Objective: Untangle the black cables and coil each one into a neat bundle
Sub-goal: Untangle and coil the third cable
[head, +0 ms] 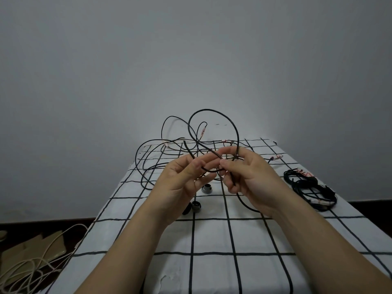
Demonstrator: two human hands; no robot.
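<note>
A thin black rubber cable (214, 132) is pinched between the thumb and curled fingertips (228, 166) of the right hand (252, 179), and its tail is seen to run down past that wrist onto the white cloth with a black grid pattern (212, 236). The same cable is caught lightly between the half-closed thumb and forefinger (206, 161) of the left hand (182, 183), whose palm is turned upward. Both hands are held above the gridded cloth, close together. From the fingers a tall loop is raised against the grey wall (191, 60), and thinner black loops with small pale tags are spread behind it over the far end of the cloth. Two short grey metal rings (206, 188) are lying on the cloth below the left hand. A coiled bundle of black cables (309, 188) is set at the right edge of the cloth, well apart from the hands. Off the cloth's left edge, pale cream cords (31, 266) are lying on the dark floor.
</note>
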